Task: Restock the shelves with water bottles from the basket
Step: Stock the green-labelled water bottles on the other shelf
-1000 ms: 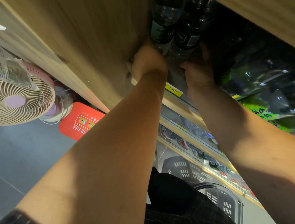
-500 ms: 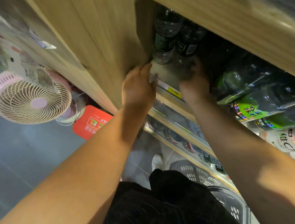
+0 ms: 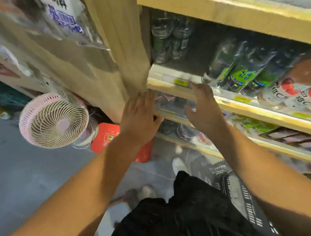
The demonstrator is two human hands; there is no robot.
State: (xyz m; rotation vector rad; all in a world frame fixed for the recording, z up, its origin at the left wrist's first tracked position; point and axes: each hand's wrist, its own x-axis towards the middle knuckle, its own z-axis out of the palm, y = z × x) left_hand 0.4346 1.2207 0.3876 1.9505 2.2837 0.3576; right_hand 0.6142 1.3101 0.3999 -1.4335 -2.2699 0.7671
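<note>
Two water bottles bear blurred, unreadable labels; left hand, right hand empty, fingers loose.

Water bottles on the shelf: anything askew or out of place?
Nothing clear. The two water bottles stand upright in the back-left corner of the shelf. The green-labelled bottles beside them look slanted, possibly just blur and lens distortion.

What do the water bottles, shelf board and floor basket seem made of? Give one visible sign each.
Water bottles: probably clear plastic, glossy; see-through ribbed walls. Shelf board: wood or wood-look laminate, matt; pale grain. Basket: likely dark moulded plastic; slotted walls.
</note>
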